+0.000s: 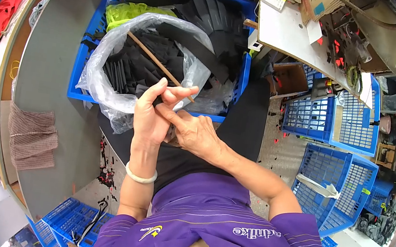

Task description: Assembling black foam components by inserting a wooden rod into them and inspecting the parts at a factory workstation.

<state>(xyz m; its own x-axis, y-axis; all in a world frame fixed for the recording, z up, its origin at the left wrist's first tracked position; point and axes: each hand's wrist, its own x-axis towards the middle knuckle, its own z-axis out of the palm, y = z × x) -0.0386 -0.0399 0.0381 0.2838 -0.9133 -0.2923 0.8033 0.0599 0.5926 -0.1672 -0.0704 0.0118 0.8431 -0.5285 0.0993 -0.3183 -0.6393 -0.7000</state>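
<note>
My left hand [153, 116] is raised palm-up at the near edge of a blue crate [247, 75], its fingers bent to the right. My right hand [199, 134] meets it from the right, its index finger pressed against the left palm. A small dark bit [158, 100] shows between the hands; what they pinch is mostly hidden. A thin wooden stick [149, 54] slants behind my left fingers, and I cannot tell whether they grip it. Beneath it, a clear plastic bag [95, 72] stands open, full of black fabric strips [123, 73].
Neon-yellow material [131, 12] and more black strips [207, 17] lie in the crate's far part. On the left a grey table [45, 88] carries a brown checked cloth [32, 139]. Blue crates [323, 182] stand at the right, below a white worktop [290, 33].
</note>
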